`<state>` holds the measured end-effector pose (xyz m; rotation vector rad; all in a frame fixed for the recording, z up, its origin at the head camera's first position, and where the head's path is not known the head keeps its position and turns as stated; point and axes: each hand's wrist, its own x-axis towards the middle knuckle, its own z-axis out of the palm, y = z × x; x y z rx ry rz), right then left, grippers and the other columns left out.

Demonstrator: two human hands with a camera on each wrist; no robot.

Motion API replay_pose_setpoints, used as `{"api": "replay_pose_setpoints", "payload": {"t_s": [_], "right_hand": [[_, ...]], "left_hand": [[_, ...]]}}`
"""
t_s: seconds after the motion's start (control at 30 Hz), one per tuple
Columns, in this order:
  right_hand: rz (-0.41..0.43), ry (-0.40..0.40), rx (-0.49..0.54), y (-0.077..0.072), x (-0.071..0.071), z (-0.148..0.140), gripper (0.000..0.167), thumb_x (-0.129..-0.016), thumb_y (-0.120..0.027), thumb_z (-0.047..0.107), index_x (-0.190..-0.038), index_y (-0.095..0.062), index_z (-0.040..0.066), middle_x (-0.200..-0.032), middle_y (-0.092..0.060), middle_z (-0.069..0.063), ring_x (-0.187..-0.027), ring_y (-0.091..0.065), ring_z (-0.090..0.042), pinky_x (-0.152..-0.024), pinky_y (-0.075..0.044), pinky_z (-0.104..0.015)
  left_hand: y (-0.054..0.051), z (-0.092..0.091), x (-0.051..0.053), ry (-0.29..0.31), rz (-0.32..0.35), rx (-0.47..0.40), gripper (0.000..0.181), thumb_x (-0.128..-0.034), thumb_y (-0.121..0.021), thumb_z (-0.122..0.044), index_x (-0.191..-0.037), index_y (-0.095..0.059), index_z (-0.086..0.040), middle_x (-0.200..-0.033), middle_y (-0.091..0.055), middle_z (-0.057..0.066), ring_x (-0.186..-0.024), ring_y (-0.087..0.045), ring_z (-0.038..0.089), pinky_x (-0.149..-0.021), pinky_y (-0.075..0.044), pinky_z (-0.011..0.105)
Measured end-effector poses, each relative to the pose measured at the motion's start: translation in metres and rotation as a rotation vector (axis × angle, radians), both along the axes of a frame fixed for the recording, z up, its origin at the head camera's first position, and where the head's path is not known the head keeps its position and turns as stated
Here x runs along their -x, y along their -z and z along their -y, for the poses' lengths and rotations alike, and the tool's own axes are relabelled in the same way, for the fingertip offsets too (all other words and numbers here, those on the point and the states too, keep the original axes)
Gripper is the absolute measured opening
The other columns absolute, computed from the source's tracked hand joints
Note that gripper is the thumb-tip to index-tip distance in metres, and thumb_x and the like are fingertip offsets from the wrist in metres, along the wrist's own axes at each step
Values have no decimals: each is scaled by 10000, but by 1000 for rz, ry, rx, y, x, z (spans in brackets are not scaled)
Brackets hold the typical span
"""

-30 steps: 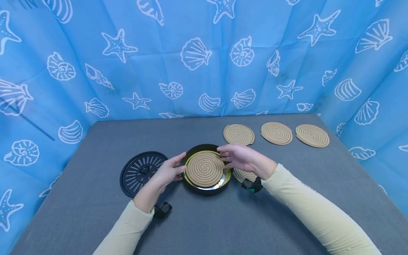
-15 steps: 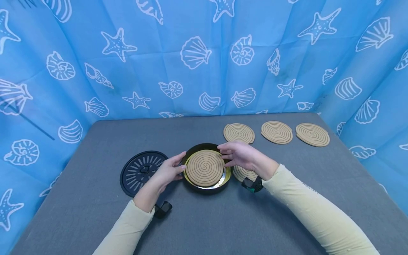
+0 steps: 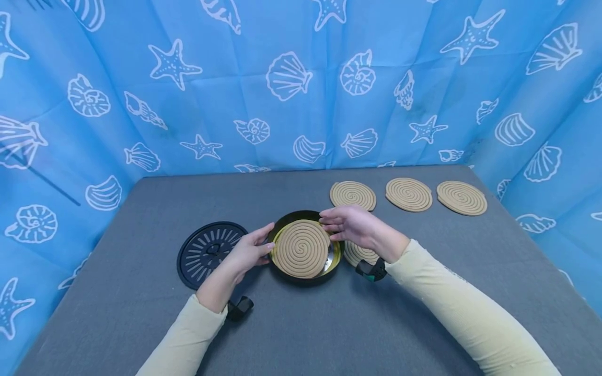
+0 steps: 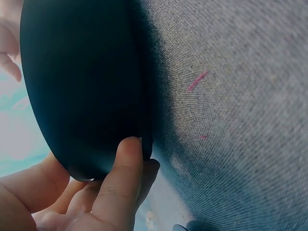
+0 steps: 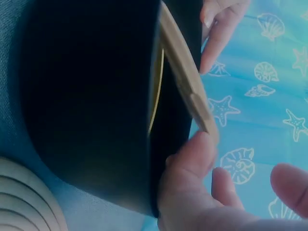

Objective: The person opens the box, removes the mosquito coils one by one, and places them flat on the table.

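Note:
A tan spiral mosquito coil point(image 3: 302, 249) sits tilted at the mouth of a round black tin point(image 3: 305, 282), which has a yellow inner rim and a shiny bottom. My left hand point(image 3: 251, 250) grips the tin's left side, its fingers on the outer wall point(image 4: 82, 96) in the left wrist view. At the coil's right edge, my right hand point(image 3: 350, 225) holds it by the fingertips. The right wrist view shows that coil edge point(image 5: 185, 72) raised above the tin's rim, with a fingertip against its lower end. The coil covers most of the tin's inside.
A black slotted lid point(image 3: 213, 253) lies left of the tin. Along the back right of the grey table point(image 3: 301, 334) lie three more coils point(image 3: 409, 195). Another coil point(image 3: 359, 254) lies under the right hand, close to the tin. A blue patterned curtain point(image 3: 324, 104) hangs behind.
The coil has turned and shifted slightly left, baring more of the tin's inside at the right. My right hand has moved slightly left with it; my left hand stays at the tin.

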<state>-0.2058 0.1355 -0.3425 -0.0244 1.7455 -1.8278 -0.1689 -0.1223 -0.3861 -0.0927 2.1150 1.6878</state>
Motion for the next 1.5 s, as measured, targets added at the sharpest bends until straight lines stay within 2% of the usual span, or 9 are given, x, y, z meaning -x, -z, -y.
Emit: {"api": "replay_pose_setpoints", "payload": {"t_s": [0.1,0.17,0.27,0.4,0.67,0.9,1.03,1.3,1.5], "right_hand": [[-7,-6,-13,2,2,3,371,-1007,-460,108,-1304,-484,-113,-1098,-633,-122,-875,-557,-153,-756,-469,-290],[-36,-49,-40,2,2,4,330,-1002,-486,112,-1245,-540,-104,-902,-640,-16,-784,-549,-122,-723,-455,-284],[-78,-94,-110,2,2,5,336,-990,-515,118,-1245,-562,-95,-815,-619,25,-757,-533,-116,-732,-451,-300],[-84,-93,-142,2,1,7,399,-980,-528,91,-1331,-497,-95,-874,-623,22,-794,-542,-118,-776,-490,-330],[8,-100,40,4,-1,12,390,-972,-506,-5,-1340,-451,-124,-935,-693,-24,-814,-638,-121,-714,-549,-278],[-38,-194,29,11,-9,15,383,-963,-513,-13,-1325,-453,-123,-969,-667,-58,-828,-651,-145,-715,-560,-320],[-21,-226,30,15,-13,15,450,-957,-516,-34,-1386,-387,-81,-1019,-658,-103,-855,-675,-188,-690,-587,-336],[-23,-162,31,17,-18,10,469,-948,-499,-89,-1399,-369,-94,-1023,-657,-119,-890,-677,-195,-766,-584,-383],[-41,-144,67,12,-19,3,485,-955,-464,-104,-1417,-317,-119,-1017,-666,-123,-875,-690,-191,-753,-586,-355]], "left_hand": [[-1,1,0,13,-4,-7,552,-1023,-464,-59,-1539,-286,-141,-1591,-214,128,-1417,-279,321,-991,-471,446],[-2,1,0,15,0,-15,552,-1023,-463,-59,-1539,-286,-143,-1592,-214,123,-1421,-273,314,-1000,-463,454],[-1,1,1,21,-1,-22,556,-1021,-466,-52,-1539,-285,-141,-1594,-205,128,-1426,-259,321,-1008,-450,477],[0,0,2,17,-2,-17,556,-1019,-470,-49,-1537,-294,-150,-1594,-210,119,-1426,-261,316,-1008,-449,482],[-1,-2,2,-6,-8,6,557,-1017,-480,-54,-1535,-303,-158,-1590,-224,108,-1421,-279,309,-1003,-453,484],[-1,-1,1,1,-11,4,558,-1017,-476,-47,-1537,-296,-147,-1590,-215,127,-1420,-276,321,-1001,-454,486],[-1,-1,1,-4,-6,2,558,-1015,-481,-48,-1534,-305,-153,-1587,-228,120,-1419,-283,315,-999,-457,480],[-1,0,1,0,10,-7,555,-1018,-477,-59,-1535,-301,-157,-1588,-224,120,-1423,-271,316,-1005,-455,467],[1,1,1,11,7,-6,552,-1021,-469,-59,-1537,-292,-146,-1588,-219,130,-1417,-283,316,-1003,-456,466]]}}
